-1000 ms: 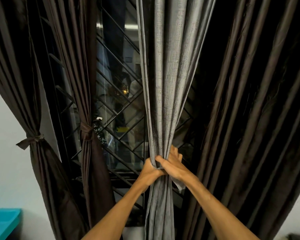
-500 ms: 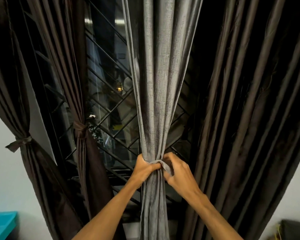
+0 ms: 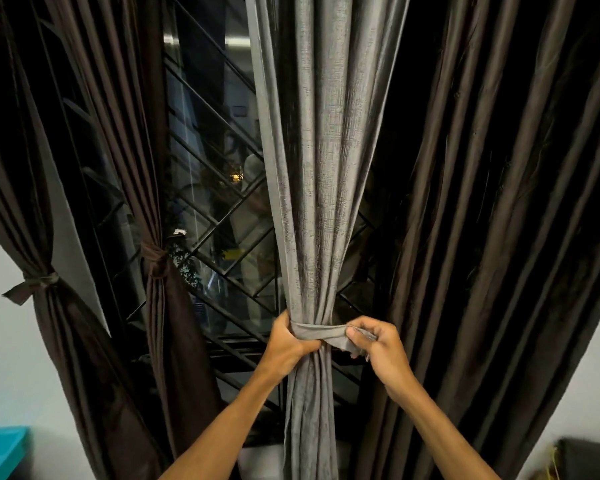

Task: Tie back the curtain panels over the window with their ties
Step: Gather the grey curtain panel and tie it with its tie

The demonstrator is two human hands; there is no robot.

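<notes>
Both grips are closed on cloth. My left grip (image 3: 288, 344) curls round the gathered grey curtain (image 3: 323, 168) at its waist, in front of the window grille (image 3: 222, 237). My right grip (image 3: 378, 348) pinches the free end of the tie (image 3: 317, 331) between thumb and fingers, drawn out to the right. The tie bands the front of the bunch between the two grips. To do this well, I'd hold tension on that end while the left clamps the folds, then cross over and knot snugly. Both forearms reach up from below, wrists just under the band.
</notes>
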